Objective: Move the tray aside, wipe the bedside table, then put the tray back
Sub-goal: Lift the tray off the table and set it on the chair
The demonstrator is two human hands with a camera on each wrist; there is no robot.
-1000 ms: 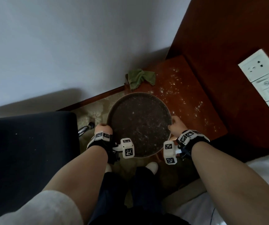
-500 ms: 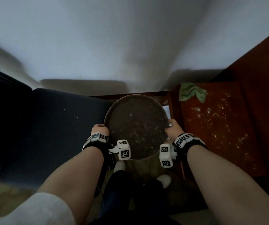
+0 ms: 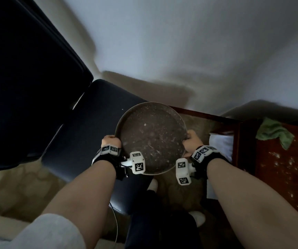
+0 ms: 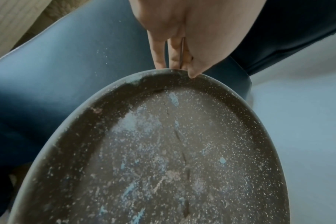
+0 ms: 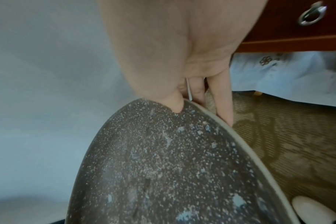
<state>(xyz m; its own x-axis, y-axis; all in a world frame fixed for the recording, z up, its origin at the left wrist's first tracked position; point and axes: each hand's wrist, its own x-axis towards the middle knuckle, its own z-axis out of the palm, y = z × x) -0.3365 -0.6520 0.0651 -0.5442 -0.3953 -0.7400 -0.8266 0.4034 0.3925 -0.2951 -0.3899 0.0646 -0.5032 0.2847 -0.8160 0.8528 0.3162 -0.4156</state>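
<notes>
A round dark speckled tray (image 3: 151, 137) hangs in the air between my hands, over the edge of a dark chair seat (image 3: 90, 126). My left hand (image 3: 110, 140) grips its left rim (image 4: 125, 78), thumb on top and fingers beneath. My right hand (image 3: 191, 141) grips the right rim (image 5: 211, 115) the same way. The reddish wooden bedside table (image 3: 286, 177) stands at the far right, its top dotted with white crumbs. A green cloth (image 3: 274, 133) lies crumpled at the table's back corner.
A white wall (image 3: 180, 51) rises ahead. The chair's dark backrest (image 3: 27, 78) fills the left. Patterned carpet (image 5: 288, 144) lies below, with my feet on it. A table drawer with a metal ring pull (image 5: 312, 14) and white bedding (image 5: 288, 72) show at the right.
Both hands have carried the tray left, away from the bedside table and over the chair seat. My view has swung left, so the table now sits at the right edge.
</notes>
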